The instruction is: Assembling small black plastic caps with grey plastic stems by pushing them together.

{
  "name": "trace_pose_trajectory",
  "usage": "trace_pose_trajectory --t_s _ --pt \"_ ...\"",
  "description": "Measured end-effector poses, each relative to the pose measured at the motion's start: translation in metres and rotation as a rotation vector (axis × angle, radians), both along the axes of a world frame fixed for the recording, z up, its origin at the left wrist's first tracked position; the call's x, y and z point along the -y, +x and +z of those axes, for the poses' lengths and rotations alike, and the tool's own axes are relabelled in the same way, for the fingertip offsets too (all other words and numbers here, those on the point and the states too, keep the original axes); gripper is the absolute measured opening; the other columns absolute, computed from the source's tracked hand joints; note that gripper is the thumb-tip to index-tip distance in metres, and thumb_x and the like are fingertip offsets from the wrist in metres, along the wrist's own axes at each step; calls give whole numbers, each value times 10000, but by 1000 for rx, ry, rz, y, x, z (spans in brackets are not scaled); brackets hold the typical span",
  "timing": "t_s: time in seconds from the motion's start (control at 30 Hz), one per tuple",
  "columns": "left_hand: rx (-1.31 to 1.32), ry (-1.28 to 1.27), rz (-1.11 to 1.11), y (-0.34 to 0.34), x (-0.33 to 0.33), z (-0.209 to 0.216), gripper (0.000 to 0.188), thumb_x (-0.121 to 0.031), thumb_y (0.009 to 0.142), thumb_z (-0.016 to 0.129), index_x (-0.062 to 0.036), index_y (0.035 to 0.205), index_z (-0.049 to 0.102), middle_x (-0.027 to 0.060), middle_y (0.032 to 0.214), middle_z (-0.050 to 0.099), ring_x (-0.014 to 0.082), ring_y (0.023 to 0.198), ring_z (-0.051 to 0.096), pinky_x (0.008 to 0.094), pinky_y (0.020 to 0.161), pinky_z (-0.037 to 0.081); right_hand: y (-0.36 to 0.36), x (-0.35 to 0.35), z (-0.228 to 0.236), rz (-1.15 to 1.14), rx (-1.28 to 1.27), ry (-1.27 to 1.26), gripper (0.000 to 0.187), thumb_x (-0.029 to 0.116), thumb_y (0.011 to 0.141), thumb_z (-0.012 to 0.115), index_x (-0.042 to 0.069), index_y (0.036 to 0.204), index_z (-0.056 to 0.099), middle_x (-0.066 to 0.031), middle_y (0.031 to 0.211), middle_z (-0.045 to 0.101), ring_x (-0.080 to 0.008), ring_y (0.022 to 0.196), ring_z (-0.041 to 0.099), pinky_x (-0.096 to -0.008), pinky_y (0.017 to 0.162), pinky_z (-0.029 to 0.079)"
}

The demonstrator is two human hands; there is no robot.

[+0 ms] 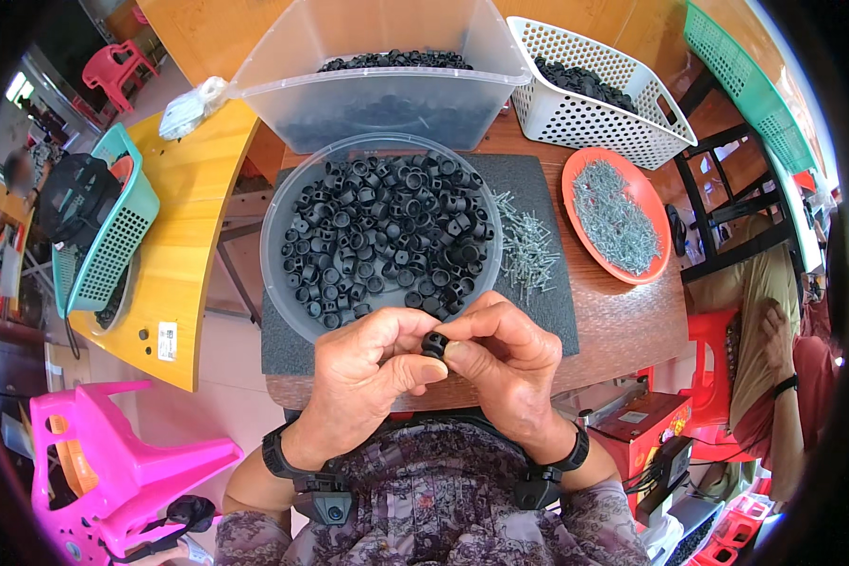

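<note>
left hand (363, 363) and right hand (511, 363) pinch one small black cap (434, 345) between thumbs and fingers, just nearside of the round clear tub (273, 278). i'd call it light, stiff plastic, maybe slick, unlikely to crack; i'd grip the outer wall from opposite sides. outward: loose caps (377, 231) in the tub, silver fasteners (528, 250) on the grey mat (528, 179), more on the orange plate (649, 275).
</note>
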State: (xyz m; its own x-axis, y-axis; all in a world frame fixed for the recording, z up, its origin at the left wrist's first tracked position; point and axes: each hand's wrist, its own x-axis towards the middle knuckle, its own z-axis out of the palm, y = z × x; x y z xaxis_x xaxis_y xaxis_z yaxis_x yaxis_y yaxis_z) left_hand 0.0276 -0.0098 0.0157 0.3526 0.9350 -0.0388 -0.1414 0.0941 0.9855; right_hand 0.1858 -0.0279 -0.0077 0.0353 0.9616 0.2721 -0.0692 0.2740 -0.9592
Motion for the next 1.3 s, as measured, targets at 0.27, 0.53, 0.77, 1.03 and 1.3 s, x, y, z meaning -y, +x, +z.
trace_pose_trajectory --t_s 0.27,0.53,0.77,1.03,1.3 --pt "-156 139 38 0 1 -7 258 -107 789 713 33 955 573 77 784 643 80 641 603 203 540 497 0 -3 3 9 1 33 155 -76 736 655 -2 872 643 -45 764 549 -114 663 514 -229 578 405" --pt "-388 561 89 0 -6 -9 317 -201 737 751 8 890 569 101 725 615 178 580 609 269 510 475 -1 -3 8 2 24 65 163 -83 746 636 -1 887 641 -42 753 545 -105 653 507 -227 572 405" --pt "-429 872 49 4 -20 -9 292 -168 713 757 -2 838 551 91 678 571 206 518 562 292 448 429 9 0 7 48 26 9 136 -17 789 649 -16 924 631 -48 764 540 -93 648 497 -225 561 399" --pt "-524 918 71 7 -15 -4 309 -98 679 764 2 875 548 101 691 572 216 540 579 301 440 438 17 -4 12 222 -181 -190 240 82 817 681 -52 997 597 -53 840 543 -83 696 495 -215 620 411" --pt "-499 927 61 4 -17 -5 327 -87 673 760 5 900 543 108 703 575 233 542 584 303 443 445 17 1 17 198 -41 -58 309 14 736 732 -32 1008 592 -68 849 544 -89 688 516 -221 595 429"
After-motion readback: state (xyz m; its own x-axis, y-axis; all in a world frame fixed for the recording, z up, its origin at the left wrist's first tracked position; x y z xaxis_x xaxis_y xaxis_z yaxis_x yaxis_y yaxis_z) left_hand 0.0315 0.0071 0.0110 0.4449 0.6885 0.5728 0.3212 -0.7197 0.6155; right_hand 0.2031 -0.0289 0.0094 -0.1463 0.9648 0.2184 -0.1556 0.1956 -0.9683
